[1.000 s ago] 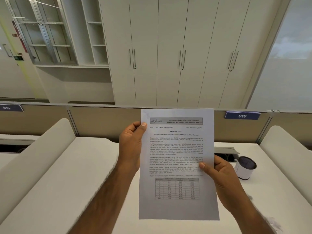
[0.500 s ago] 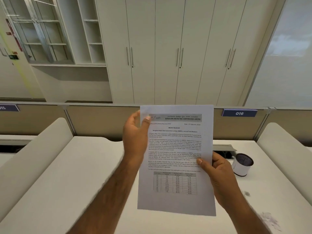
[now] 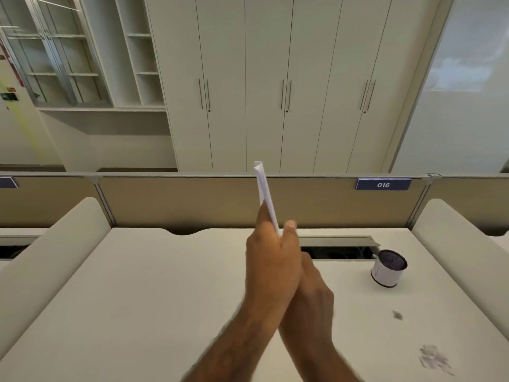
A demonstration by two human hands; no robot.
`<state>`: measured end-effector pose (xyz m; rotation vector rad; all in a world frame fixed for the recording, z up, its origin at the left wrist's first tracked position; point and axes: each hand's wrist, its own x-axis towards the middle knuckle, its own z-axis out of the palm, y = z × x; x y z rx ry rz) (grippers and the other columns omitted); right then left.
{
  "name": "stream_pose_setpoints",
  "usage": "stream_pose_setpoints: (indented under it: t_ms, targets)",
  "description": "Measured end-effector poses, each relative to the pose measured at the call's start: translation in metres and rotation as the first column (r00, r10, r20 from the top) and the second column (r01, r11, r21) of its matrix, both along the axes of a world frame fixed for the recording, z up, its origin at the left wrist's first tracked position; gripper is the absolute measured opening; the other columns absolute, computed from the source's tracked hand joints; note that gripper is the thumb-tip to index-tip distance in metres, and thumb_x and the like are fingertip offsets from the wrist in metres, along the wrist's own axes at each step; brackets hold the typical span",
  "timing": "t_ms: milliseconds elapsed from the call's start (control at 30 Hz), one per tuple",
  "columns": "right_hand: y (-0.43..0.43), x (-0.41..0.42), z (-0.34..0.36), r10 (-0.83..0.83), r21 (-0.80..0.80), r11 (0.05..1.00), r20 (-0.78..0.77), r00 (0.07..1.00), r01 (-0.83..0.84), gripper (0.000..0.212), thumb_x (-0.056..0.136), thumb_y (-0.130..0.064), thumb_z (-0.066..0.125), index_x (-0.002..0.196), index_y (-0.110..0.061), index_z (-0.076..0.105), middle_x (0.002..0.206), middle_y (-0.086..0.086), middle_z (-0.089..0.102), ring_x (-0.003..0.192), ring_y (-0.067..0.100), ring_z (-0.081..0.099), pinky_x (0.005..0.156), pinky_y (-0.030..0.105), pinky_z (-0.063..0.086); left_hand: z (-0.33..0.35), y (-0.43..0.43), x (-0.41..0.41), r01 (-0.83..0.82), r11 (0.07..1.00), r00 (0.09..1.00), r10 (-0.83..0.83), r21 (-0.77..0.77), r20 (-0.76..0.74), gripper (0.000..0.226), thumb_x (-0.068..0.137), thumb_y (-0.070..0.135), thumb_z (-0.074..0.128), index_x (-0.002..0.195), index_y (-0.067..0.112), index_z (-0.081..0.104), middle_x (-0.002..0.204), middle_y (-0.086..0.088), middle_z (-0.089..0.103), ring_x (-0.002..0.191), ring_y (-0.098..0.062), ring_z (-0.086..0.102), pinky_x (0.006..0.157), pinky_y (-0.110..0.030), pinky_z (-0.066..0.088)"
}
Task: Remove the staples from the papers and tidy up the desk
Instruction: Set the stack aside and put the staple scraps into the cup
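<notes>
Papers (image 3: pixel 265 194), thin white sheets edge-on, stand pinched by the left hand (image 3: pixel 271 260).

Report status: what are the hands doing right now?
Left hand pinching white paper sheets, edge-on. Right hand tucked behind, grip hidden. White cylindrical cup standing clear, right.

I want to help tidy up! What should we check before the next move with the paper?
1. Paper held firmly: ok. The left hand pinches the paper, which shows edge-on.
2. Right hand's grip: cannot tell. The right hand sits behind the left hand, its fingers hidden.
3. Staple out of the paper: cannot tell. Only the paper's edge shows.
4. White cup upright, apart from the hands: ok.
5. Desk tidy: not ok. Pale scraps and a dark speck lie on it.
</notes>
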<state>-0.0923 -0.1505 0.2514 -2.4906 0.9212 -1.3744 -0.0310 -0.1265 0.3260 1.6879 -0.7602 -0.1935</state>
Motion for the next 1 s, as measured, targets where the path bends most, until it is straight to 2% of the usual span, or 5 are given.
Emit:
stream_pose_setpoints:
  t_ms: [200,267,400,600,1000]
  targets:
    - [0.000,-0.008,0.005,0.205,0.017,0.979,0.008,0.979,-0.205,0.038,0.101,-0.045,0.046,0.120,-0.020,0.068,0.101,-0.007,0.069,0.090,0.013,0.064,0.072,0.029,0.052,-0.004,0.016,0.037,0.000,0.999,0.962,-0.011,-0.041,-0.272,0.025,0.107,0.022,0.049,0.131,0.017,0.058,0.128,0.003,0.066,0.111,-0.019,0.065,0.093,-0.037,0.059]
    - [-0.014,-0.018,0.014,0.347,0.146,0.912,0.229,0.910,-0.384,0.042,0.102,-0.048,0.040,0.104,-0.022,0.073,0.099,-0.010,0.072,0.095,0.013,0.066,0.080,0.032,0.051,-0.004,0.025,0.052,0.007,0.996,0.928,-0.039,-0.088,-0.371,0.015,0.105,0.017,0.053,0.113,0.015,0.066,0.111,-0.003,0.077,0.095,-0.020,0.075,0.079,-0.037,0.062]
    - [-0.076,-0.016,0.035,0.002,0.513,0.795,0.532,0.846,-0.325,0.026,0.097,-0.035,0.053,0.085,-0.023,0.072,0.086,-0.009,0.074,0.087,0.007,0.068,0.081,0.029,0.053,-0.002,0.044,0.079,0.139,0.962,0.816,-0.246,-0.234,-0.523,0.020,0.101,0.008,0.056,0.115,0.009,0.070,0.106,-0.011,0.080,0.094,-0.027,0.077,0.076,-0.039,0.062]
    - [-0.112,-0.011,0.061,0.061,0.748,0.301,0.605,0.794,-0.592,0.030,0.098,-0.027,0.056,0.118,-0.006,0.065,0.112,0.013,0.073,0.101,0.025,0.070,0.094,0.047,0.052,-0.014,0.064,0.104,0.299,0.900,0.703,-0.433,-0.319,-0.564,0.047,0.083,0.018,0.062,0.129,0.015,0.065,0.121,-0.012,0.075,0.108,-0.033,0.074,0.078,-0.045,0.065]
    - [-0.093,-0.012,0.089,0.109,0.639,0.271,0.723,0.682,-0.720,0.012,0.094,-0.009,0.060,0.084,-0.011,0.065,0.108,0.020,0.073,0.087,0.029,0.071,0.079,0.042,0.058,-0.029,0.068,0.105,0.293,0.910,0.690,-0.414,-0.294,-0.593,0.049,0.082,0.020,0.061,0.131,0.017,0.061,0.121,-0.013,0.075,0.104,-0.036,0.075,0.076,-0.050,0.065]
